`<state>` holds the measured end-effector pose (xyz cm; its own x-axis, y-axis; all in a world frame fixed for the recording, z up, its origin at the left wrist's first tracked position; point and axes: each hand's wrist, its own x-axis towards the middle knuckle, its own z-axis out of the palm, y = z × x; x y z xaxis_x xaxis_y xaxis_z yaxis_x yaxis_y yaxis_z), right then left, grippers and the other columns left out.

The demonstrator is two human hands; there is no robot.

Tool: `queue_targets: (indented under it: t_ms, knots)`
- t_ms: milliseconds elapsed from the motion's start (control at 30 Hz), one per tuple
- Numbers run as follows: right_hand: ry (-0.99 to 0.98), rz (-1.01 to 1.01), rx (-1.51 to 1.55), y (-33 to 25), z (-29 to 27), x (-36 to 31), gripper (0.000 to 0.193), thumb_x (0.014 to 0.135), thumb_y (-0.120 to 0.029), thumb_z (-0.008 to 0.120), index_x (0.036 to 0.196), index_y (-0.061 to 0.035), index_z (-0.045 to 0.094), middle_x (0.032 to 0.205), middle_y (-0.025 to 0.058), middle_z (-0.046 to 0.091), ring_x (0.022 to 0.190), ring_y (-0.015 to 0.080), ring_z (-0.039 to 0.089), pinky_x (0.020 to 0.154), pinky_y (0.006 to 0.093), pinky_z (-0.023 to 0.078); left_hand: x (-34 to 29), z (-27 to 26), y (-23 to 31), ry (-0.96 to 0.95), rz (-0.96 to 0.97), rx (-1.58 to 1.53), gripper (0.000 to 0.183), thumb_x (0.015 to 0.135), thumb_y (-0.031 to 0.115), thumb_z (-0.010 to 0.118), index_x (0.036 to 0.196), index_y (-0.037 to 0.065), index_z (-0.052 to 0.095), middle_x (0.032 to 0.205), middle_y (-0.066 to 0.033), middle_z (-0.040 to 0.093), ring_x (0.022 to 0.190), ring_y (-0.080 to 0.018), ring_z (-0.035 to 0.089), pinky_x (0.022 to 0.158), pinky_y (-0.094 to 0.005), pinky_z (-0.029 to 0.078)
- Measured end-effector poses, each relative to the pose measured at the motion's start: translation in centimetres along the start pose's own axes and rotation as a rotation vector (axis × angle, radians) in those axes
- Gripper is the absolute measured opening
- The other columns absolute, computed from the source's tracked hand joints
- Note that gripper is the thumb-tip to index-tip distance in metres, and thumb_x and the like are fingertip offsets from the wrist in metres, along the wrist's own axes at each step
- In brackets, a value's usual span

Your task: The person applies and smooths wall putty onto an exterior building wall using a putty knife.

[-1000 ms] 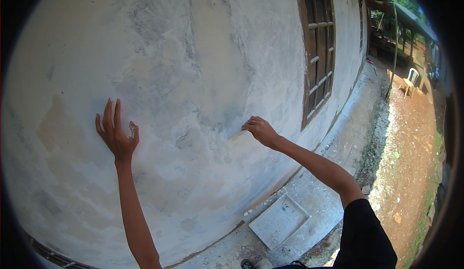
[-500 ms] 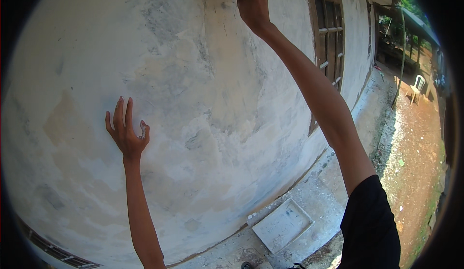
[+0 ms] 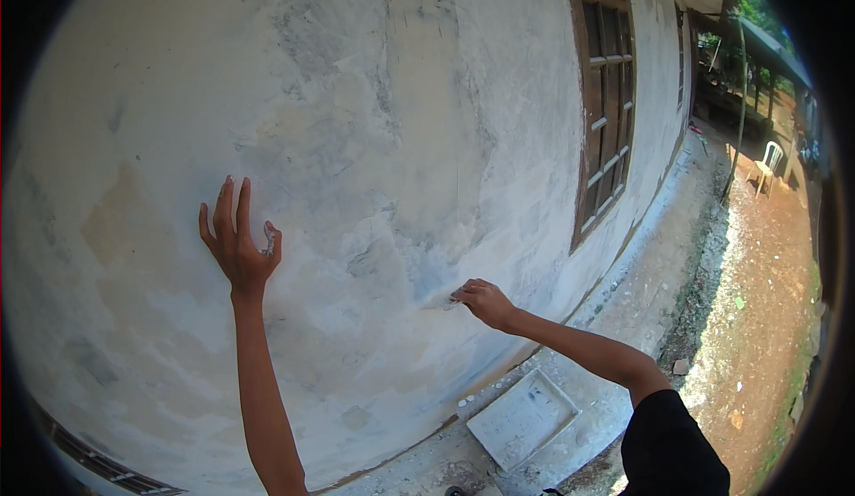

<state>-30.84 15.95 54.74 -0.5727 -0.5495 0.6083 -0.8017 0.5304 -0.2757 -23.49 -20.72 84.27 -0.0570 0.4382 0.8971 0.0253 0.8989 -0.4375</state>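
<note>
Shallow white tray (image 3: pixel 521 418) lies below right hand (image 3: pixel 485 301).

A brown window (image 3: pixel 607 95), a white tray (image 3: pixel 523 418) on the ground, and, apparently, a plastic chair (image 3: pixel 768 162).

head view, close to wall (image 3: pixel 374 95), facing it, angled downward

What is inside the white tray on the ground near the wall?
The white tray shows a pale bottom with faint grey-blue smears; no tool lies in it. Whether wet material remains cannot be told. Its underside and the ground beneath are covered.
</note>
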Motion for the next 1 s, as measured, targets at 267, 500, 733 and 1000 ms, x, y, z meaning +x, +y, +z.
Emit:
queue_targets:
  t_ms: [267, 500, 733, 1000]
  knots:
    - [0.682, -0.104, -0.208, 2.0, -29.9, 24.0, 0.021, 0.085, -0.001, 0.068, 0.105, 0.0015, 0.073, 0.095, 0.0165, 0.071, 0.092, 0.0337, 0.061, 0.083, 0.0421, 0.051, -0.2, 0.3, 0.4, 0.013, -0.036, -0.020, 0.066, 0.078, 0.019, 0.057, 0.143, 0.011, 0.052, 0.148, -0.0099, 0.048, 0.136, -0.0220, 0.046, 0.119, -0.0516, 0.022]
    - [1.324, -0.384, -0.494, -0.4, -42.4, 33.5, 0.022, 0.084, -0.008, 0.071, 0.106, -0.0054, 0.075, 0.099, 0.0172, 0.073, 0.096, 0.0345, 0.066, 0.083, 0.0415, 0.054, 0.0, 0.0, 0.2, 0.023, -0.019, 0.017, 0.066, 0.078, 0.019, 0.057, 0.143, 0.011, 0.052, 0.147, -0.0104, 0.049, 0.135, -0.0223, 0.047, 0.118, -0.0520, 0.023]
    - [0.900, -0.265, -0.315, 2.1, -24.0, 23.2, 0.043, 0.074, 0.010, 0.066, 0.115, -0.0037, 0.070, 0.109, 0.0118, 0.069, 0.103, 0.0320, 0.060, 0.089, 0.0409, 0.053, -0.1, 0.5, 0.7, -0.011, 0.024, 0.002, 0.064, 0.081, 0.018, 0.055, 0.143, 0.007, 0.051, 0.148, -0.0135, 0.048, 0.136, -0.0251, 0.046, 0.118, -0.0526, 0.022]
    - [0.079, -0.301, -0.298, 4.9, -1.3, -1.2, 0.042, 0.075, 0.000, 0.066, 0.116, -0.0058, 0.069, 0.114, 0.0093, 0.064, 0.114, 0.0297, 0.056, 0.101, 0.0414, 0.048, 0.1, 0.4, 0.5, -0.021, 0.032, 0.025, 0.064, 0.080, 0.018, 0.056, 0.143, 0.006, 0.051, 0.147, -0.0136, 0.048, 0.136, -0.0253, 0.046, 0.118, -0.0529, 0.022]
